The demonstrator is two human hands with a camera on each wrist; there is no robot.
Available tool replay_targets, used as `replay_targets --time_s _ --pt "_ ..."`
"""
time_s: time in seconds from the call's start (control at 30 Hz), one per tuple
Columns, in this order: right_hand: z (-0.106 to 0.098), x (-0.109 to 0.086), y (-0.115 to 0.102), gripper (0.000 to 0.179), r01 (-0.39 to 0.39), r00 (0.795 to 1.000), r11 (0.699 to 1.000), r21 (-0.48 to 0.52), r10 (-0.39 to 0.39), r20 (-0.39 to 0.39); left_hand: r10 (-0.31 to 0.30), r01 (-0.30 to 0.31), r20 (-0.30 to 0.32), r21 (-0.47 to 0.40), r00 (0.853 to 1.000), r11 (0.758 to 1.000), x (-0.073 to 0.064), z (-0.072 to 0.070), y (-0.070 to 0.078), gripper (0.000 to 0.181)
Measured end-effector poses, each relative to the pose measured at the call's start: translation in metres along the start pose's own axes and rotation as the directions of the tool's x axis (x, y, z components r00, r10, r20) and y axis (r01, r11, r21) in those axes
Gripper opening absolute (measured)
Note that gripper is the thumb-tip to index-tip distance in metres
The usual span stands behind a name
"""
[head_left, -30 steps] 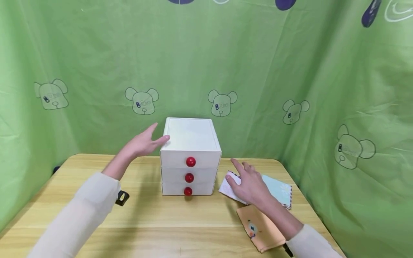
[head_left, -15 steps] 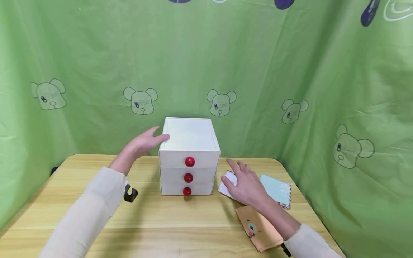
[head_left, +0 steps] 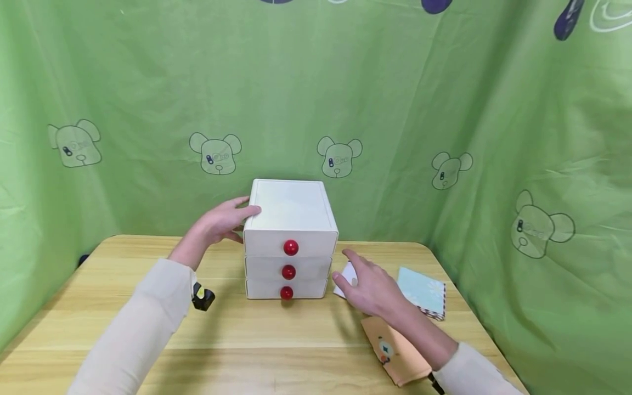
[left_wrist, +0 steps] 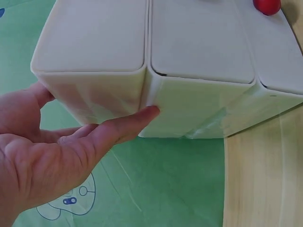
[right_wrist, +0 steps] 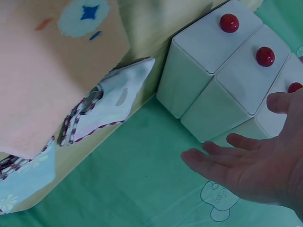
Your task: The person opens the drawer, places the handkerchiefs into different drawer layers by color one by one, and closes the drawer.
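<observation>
Left grip (head_left: 220, 221), straight-fingered, seems to steady the drawer box (head_left: 292, 206). Right grip (head_left: 371, 289), spread and holding nothing, should perhaps approach it

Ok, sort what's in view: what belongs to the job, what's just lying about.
Apparently in the job:
white drawer unit, left hand touching it, right hand beside it

Seemingly just lying about:
orange cloth
white cloth
pale blue cloth

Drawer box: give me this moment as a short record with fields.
left hand: touches the left side of the drawer box, thumb at its top edge
right hand: holds nothing, near the box's right side
drawers: three, all closed, one red knob each
white cloth, light blue cloth, orange cloth: on the table, right of the box
backdrop: green curtain
</observation>
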State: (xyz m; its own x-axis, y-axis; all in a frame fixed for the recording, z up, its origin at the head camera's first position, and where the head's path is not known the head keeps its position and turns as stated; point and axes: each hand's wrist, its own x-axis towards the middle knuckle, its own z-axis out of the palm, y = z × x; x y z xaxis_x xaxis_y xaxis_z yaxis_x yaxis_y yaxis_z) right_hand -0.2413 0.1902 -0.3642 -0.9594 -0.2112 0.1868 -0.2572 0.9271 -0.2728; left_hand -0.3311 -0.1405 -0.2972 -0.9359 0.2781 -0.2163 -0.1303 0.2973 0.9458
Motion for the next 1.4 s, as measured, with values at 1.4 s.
replay_targets --time_s 1.4 --pt "-0.013 0.025 -0.057 0.056 -0.313 0.903 0.494 0.811 -0.109 0.415 0.038 -0.038 -0.010 -0.039 0.999 0.998 0.000 -0.003 -0.004 0.082"
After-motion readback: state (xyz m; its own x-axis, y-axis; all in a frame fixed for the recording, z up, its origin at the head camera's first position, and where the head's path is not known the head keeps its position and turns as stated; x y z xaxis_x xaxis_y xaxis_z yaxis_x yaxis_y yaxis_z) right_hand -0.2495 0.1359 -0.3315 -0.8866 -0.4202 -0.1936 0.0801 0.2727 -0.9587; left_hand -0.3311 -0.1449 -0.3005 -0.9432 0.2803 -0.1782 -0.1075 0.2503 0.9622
